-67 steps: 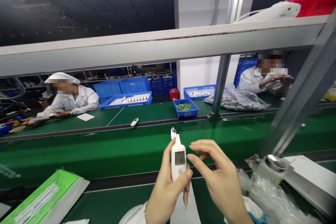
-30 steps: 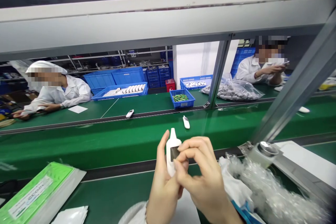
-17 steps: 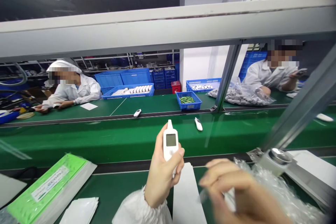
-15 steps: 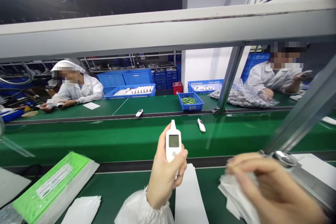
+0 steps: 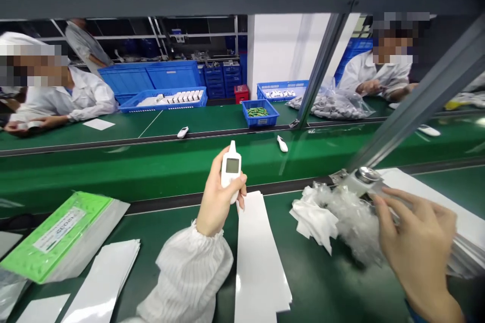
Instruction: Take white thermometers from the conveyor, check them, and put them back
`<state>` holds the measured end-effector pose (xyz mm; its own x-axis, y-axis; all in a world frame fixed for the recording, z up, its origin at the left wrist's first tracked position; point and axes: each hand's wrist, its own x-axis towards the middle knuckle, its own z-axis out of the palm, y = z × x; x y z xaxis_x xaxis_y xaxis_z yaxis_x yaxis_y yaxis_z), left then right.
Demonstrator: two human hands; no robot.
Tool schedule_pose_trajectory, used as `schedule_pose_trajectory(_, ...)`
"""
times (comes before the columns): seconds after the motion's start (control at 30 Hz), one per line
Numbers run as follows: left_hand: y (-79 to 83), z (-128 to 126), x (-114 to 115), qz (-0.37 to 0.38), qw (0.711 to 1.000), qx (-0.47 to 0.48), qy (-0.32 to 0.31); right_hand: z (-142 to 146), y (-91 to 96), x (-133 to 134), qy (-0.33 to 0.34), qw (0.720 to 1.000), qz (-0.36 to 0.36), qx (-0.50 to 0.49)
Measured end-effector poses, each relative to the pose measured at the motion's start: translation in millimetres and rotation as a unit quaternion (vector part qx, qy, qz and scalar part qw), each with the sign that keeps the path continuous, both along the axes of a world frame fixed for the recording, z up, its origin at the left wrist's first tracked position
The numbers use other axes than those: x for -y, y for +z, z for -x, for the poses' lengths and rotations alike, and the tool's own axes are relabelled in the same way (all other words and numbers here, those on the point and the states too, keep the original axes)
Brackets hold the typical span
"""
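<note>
My left hand is shut on a white handheld digital thermometer, its small grey screen facing me. At the right, my right hand has its fingers apart and holds nothing I can see. It is nearest to a heap of clear bubble wrap, and its fingertips seem to touch the wrap. Just left of that heap lies a crumpled white sheet. A small silver metal fitting sits above the wrap.
Long white strips lie on the green bench, with a green-labelled packet at the left. Past a green conveyor belt holding white thermometers, co-workers sit beside blue crates. A grey metal frame crosses above.
The crumpled white sheet has left my right hand and lies on the bench. My right hand has moved right, my left hand has shifted lower left, and the view has tilted downward.
</note>
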<state>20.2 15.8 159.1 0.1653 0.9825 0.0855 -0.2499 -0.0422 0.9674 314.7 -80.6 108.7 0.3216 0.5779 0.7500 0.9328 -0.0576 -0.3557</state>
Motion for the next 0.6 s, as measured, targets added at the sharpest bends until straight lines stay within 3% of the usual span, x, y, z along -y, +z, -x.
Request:
schedule_pose_trajectory(0.1, -27.9, 0, -11, 0.053, 0.998, -0.035, 0.013, 40, 0.1, -8, 0.155, 0.988, 0.019, 0.006)
schedule_pose_trajectory(0.13, -34.3, 0, -14, 0.068, 0.997, -0.042, 0.017, 56, -7.0, -10, 0.213, 0.975, 0.054, -0.021)
schedule_pose_trajectory(0.2, -40.6, 3, -18, 0.084, 0.995, -0.047, 0.025, 88, -28.1, -14, 0.263, 0.947, 0.176, -0.060)
schedule_pose_trajectory(0.27, -41.8, 8, -19, 0.078, 0.995, -0.053, 0.034, 114, -51.1, -17, 0.253, 0.921, 0.290, -0.065)
schedule_pose_trajectory(0.33, -44.6, 15, -17, 0.069, 0.992, -0.099, 0.034, 128, -68.6, -21, 0.228, 0.909, 0.343, -0.065)
schedule_pose_trajectory(0.47, -70.0, 34, 4, 0.089, 0.970, -0.224, 0.013, 130, -80.5, -27, 0.199, 0.908, 0.359, -0.078)
schedule_pose_trajectory(0.6, -100.2, 42, 41, 0.135, 0.953, -0.271, -0.005, 127, -80.0, -25, 0.217, 0.906, 0.354, -0.085)
